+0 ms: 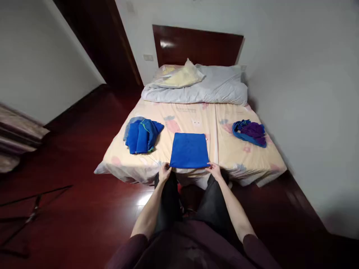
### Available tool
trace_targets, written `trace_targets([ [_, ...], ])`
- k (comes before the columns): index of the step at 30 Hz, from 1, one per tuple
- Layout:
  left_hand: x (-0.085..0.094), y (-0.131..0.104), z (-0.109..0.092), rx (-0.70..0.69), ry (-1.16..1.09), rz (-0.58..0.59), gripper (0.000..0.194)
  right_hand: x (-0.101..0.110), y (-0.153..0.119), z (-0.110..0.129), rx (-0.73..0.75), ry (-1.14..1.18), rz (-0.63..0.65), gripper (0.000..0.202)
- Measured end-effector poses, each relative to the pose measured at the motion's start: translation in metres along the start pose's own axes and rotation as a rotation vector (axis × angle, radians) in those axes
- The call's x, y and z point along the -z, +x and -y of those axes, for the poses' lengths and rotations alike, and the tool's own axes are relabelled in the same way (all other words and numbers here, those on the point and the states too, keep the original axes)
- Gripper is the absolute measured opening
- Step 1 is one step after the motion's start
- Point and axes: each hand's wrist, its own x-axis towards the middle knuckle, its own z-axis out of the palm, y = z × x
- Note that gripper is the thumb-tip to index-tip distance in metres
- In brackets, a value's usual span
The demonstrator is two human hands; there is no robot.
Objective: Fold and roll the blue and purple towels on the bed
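A blue cloth [189, 150] lies flat in a near-square shape at the front middle of the bed [193, 116]. My left hand [164, 172] pinches its near left corner. At the near right corner, my right hand [214, 170] holds the cloth between thumb and fingers. To the left sits a pile of blue cloths [143, 135] with a green edge showing on one. On the right side of the bed rests a bundle of purple and blue cloths [250, 132].
A rolled grey-white quilt [221, 87] and a pale yellow pillow [185, 76] lie near the dark headboard [196, 45]. A thin black stand [35, 209] is on the floor at left, below a curtain [19, 130]. A wall borders the bed's right side.
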Motion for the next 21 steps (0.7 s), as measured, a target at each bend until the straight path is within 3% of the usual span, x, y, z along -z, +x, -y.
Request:
trace_targets([
  [6,-0.001,0.001,-0.007,-0.151,0.008,-0.055,0.011,-0.007,0.002,0.002,0.155,-0.218,-0.128,0.016],
  [8,0.000,0.002,-0.008,-0.221,-0.022,-0.091,0.019,-0.012,0.002,0.003,0.238,-0.268,-0.145,0.008],
  [10,0.001,0.003,-0.008,-0.288,-0.036,-0.071,0.035,-0.016,0.000,0.005,0.304,-0.303,-0.130,0.020],
  [13,0.002,0.003,-0.009,-0.320,-0.022,0.047,0.041,-0.018,0.000,0.008,0.341,-0.361,-0.063,0.039],
  [18,0.001,0.000,-0.011,-0.209,-0.067,0.046,0.039,-0.016,-0.002,0.010,0.291,-0.399,-0.079,0.038],
  [21,0.003,-0.006,-0.014,-0.220,-0.037,0.013,0.034,-0.010,-0.007,0.008,0.286,-0.372,-0.094,0.038],
])
